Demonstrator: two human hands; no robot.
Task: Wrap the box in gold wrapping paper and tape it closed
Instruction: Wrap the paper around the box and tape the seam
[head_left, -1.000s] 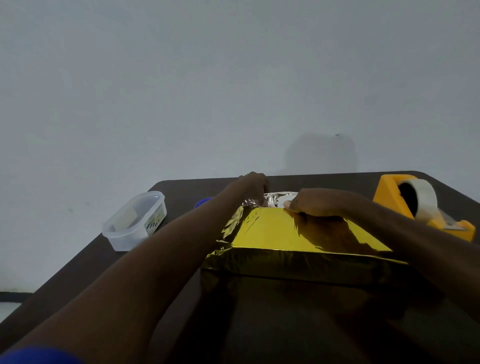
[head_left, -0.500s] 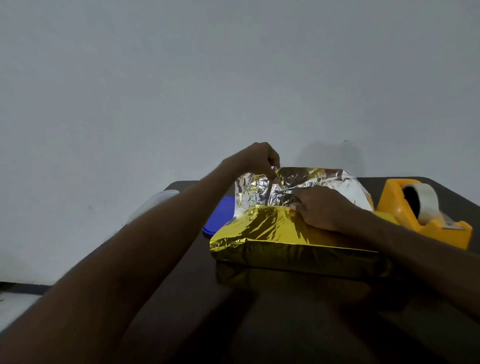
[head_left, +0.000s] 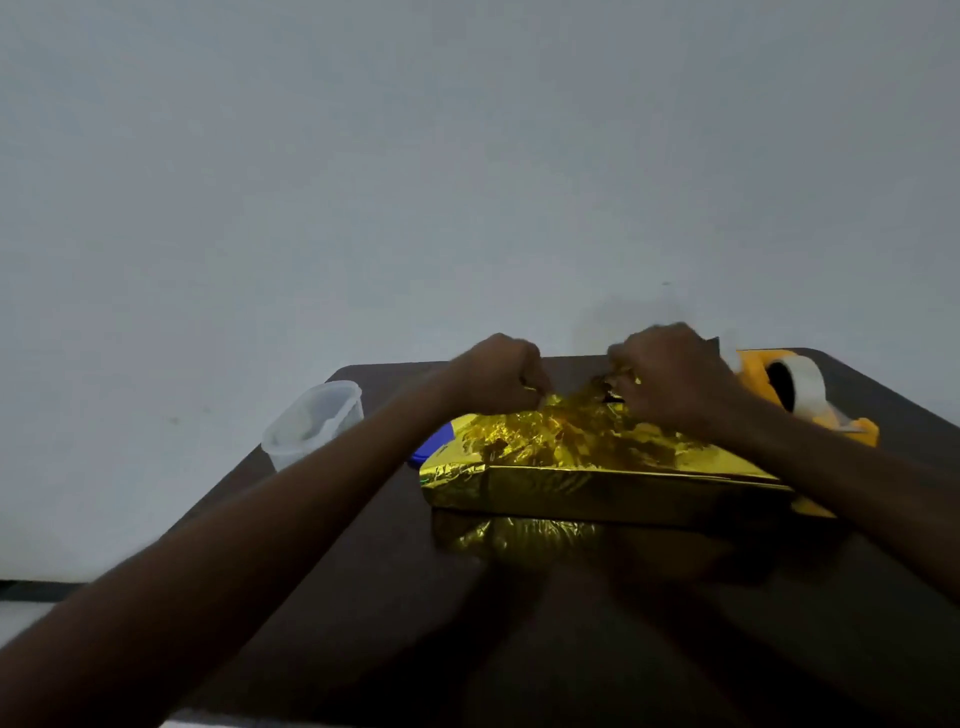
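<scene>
**At the far edge of the box, both my hands pinch gold paper**

Mid-table sits the box (head_left: 597, 493), flat, wrapped in crinkled gold wrapping paper (head_left: 561, 441). My left hand (head_left: 493, 376) and right hand (head_left: 670, 379) curl their fingers around its bunched far flap. Bare dark table (head_left: 519, 649) lies nearer me; an orange tape dispenser (head_left: 795, 389) crowds the right, a clear plastic tub (head_left: 311, 421) the left.
</scene>
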